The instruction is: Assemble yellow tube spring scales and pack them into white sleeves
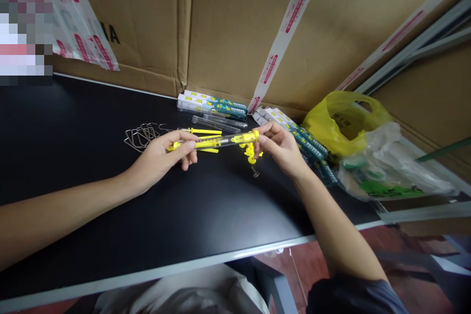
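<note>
A slim clear tube with yellow plastic fittings [225, 141] is held level above the table between both hands. My left hand [165, 154] pinches its left end between thumb and fingers. At the yellow right end, my right hand [276, 146] grips with thumb and fingertips. Behind and below the tube lie yellow-handled rods [206, 131], partly hidden by it. Small yellow plastic parts [250, 153] sit in a loose pile under my right hand. Small metal springs [255, 172] lie just in front of that pile.
Bent metal wires [142, 136] lie left of the rods. Empty clear tubes [221, 123] rest before printed boxes [211, 104]. More boxes [309, 141], a yellow bag [342, 122] and a clear plastic bag [390, 171] are at right. Cardboard [235, 24] stands behind the black table [206, 216].
</note>
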A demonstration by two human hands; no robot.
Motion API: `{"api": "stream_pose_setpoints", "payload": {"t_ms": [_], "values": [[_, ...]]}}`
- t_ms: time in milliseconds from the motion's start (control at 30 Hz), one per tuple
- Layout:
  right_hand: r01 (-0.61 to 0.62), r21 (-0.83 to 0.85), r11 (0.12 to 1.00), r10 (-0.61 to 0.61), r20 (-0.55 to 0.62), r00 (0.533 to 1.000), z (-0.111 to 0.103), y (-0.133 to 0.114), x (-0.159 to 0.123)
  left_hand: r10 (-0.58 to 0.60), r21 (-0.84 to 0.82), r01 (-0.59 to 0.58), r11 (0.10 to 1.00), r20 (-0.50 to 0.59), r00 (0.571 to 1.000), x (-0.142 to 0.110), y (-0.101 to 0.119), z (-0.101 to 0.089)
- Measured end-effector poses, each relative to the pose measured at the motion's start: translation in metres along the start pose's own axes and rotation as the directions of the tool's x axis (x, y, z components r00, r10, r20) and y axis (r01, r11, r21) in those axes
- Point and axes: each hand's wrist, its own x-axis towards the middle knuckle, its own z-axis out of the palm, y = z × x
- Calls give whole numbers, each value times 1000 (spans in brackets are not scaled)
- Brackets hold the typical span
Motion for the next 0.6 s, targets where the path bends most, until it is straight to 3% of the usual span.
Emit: {"api": "stream_pose_setpoints", "payload": {"t_ms": [333,600], "values": [[61,-16,998,-61,8,998,0,-1,0,2,-9,-2,1000,-15,1000,0,-2,0],[32,39,999,-33,31,999,0,5,1,24,-1,-24,1000,-43,999,1,0,1]]}}
